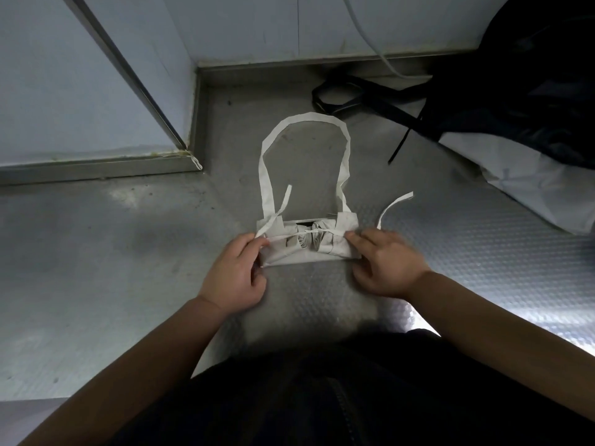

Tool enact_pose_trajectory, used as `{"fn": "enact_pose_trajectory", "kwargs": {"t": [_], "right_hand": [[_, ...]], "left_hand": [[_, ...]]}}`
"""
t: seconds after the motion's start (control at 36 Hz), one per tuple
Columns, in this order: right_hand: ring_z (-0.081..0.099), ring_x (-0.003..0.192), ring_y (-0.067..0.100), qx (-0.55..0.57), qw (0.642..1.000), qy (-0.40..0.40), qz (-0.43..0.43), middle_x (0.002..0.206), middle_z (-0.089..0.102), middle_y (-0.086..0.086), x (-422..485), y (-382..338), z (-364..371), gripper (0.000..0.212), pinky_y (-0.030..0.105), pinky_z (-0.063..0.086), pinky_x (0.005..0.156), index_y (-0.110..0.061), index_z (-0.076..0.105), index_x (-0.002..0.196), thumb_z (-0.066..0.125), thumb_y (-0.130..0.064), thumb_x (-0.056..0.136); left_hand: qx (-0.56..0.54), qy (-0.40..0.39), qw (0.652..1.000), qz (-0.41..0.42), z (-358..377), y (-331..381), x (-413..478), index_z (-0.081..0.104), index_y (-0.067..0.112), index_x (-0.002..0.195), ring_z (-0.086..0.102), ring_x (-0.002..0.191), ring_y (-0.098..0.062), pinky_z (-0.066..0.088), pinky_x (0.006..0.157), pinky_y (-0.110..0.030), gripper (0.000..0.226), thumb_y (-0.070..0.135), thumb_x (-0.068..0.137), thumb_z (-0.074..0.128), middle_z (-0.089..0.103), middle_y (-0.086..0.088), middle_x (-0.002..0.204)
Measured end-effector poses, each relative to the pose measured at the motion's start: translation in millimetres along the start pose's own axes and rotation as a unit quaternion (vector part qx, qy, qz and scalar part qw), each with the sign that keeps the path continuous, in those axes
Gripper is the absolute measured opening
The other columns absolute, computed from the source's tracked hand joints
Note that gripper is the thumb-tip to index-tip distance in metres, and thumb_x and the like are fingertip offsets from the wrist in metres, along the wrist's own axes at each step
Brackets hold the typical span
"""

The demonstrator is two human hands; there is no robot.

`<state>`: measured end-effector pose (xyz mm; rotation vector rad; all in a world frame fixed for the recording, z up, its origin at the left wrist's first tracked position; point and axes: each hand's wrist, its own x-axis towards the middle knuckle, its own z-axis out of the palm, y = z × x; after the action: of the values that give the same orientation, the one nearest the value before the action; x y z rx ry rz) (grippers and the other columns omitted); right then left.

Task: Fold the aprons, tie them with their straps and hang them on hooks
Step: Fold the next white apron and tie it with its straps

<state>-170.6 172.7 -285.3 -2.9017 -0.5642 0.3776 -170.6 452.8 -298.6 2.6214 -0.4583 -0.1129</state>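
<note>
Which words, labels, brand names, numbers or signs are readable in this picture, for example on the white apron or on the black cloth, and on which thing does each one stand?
None: no text is readable anywhere in this view.
The folded white apron shows plain fabric with no visible label.
The black cloth and the metal table show no writing.

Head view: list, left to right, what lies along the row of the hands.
In order: left hand → folded white cloth apron bundle, gripped at both ends → right hand → crumpled white cloth pile at the right edge.
</note>
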Motion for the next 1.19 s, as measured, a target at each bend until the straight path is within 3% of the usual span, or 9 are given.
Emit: {"fn": "enact_pose_trajectory", "kwargs": {"t": [0.22,0.33,0.47,0.53,0.69,0.81,0.94,1.11,1.19], "right_hand": [[0.061,0.092,0.044,0.158,0.972,0.12,0.122,0.102,0.063,0.028,17,-13,-7,0.03,0.037,0.046,0.082,0.0,0.061,0.117,0.045,-0.01,0.095],[0.056,0.092,0.036,0.276,0.937,0.124,0.173,0.095,0.061,0.025,27,-16,-27,0.022,0.032,0.031,0.074,-0.001,0.058,0.091,0.042,-0.015,0.099],[0.062,0.087,0.024,0.517,0.812,0.075,0.261,0.088,0.065,0.007,40,-13,-45,0.039,0.038,0.049,0.081,-0.011,0.064,0.084,0.063,-0.05,0.081],[0.063,0.081,0.018,0.553,0.795,0.047,0.246,0.083,0.067,0.001,42,-17,-46,0.027,0.033,0.051,0.073,-0.015,0.066,0.083,0.079,-0.035,0.07],[0.058,0.079,0.016,0.453,0.84,0.103,0.282,0.081,0.061,-0.001,47,-24,-55,0.027,0.029,0.046,0.066,-0.014,0.061,0.082,0.07,-0.04,0.081],[0.062,0.089,0.019,0.456,0.84,0.093,0.28,0.095,0.066,0.003,48,-30,-62,0.039,0.037,0.054,0.08,-0.009,0.063,0.098,0.066,-0.044,0.081],[0.064,0.089,0.022,0.465,0.836,0.105,0.271,0.092,0.067,0.006,44,-46,-66,0.029,0.035,0.053,0.077,-0.007,0.065,0.096,0.065,-0.033,0.083],[0.055,0.069,0.02,0.358,0.896,0.079,0.252,0.062,0.053,-0.001,49,-66,-64,0.028,0.023,0.034,0.049,-0.018,0.048,0.059,0.061,-0.03,0.082],[0.051,0.071,0.019,0.308,0.914,0.056,0.259,0.065,0.052,-0.002,51,-59,-65,0.03,0.022,0.032,0.051,-0.015,0.049,0.065,0.062,-0.036,0.083]], "left_hand": [[-0.052,-0.049,0.997,-0.039,-16,2,23,0.058,0.014,0.117,0.06,0.092,-0.015,0.049,0.085,-0.026,0.059,0.038,0.064,0.07,0.047,0.0,0.123],[-0.087,-0.008,0.995,-0.042,-18,1,33,0.065,0.008,0.105,0.058,0.079,-0.013,0.048,0.08,-0.026,0.044,0.021,0.066,0.08,0.055,-0.004,0.106],[-0.252,0.056,0.943,-0.209,-29,14,57,0.061,0.017,0.079,0.056,0.069,-0.017,0.043,0.066,-0.029,0.02,0.033,0.08,0.072,0.063,-0.002,0.076],[-0.294,0.075,0.919,-0.251,-35,20,66,0.055,0.017,0.072,0.05,0.066,-0.014,0.04,0.064,-0.03,0.025,0.036,0.083,0.068,0.056,0.001,0.069],[-0.297,0.083,0.892,-0.33,-38,36,76,0.056,0.011,0.072,0.05,0.067,-0.014,0.034,0.052,-0.026,0.029,0.036,0.085,0.063,0.053,0.002,0.067],[-0.259,0.077,0.887,-0.374,-35,50,74,0.063,0.014,0.099,0.066,0.083,-0.016,0.055,0.071,-0.03,0.067,0.057,0.05,0.08,0.068,0.001,0.091],[-0.138,0.12,0.916,-0.356,-35,66,72,0.059,0.006,0.106,0.063,0.096,-0.024,0.05,0.074,-0.029,0.075,0.052,0.052,0.081,0.065,-0.008,0.104],[0.061,0.054,0.971,-0.223,-29,96,65,0.044,0.002,0.118,0.05,0.112,-0.032,0.041,0.088,-0.035,0.052,0.028,0.081,0.068,0.048,-0.016,0.122],[-0.025,0.002,0.977,-0.21,-28,102,65,0.052,0.002,0.11,0.055,0.099,-0.032,0.04,0.076,-0.035,0.036,0.026,0.085,0.061,0.056,-0.016,0.11]]}}
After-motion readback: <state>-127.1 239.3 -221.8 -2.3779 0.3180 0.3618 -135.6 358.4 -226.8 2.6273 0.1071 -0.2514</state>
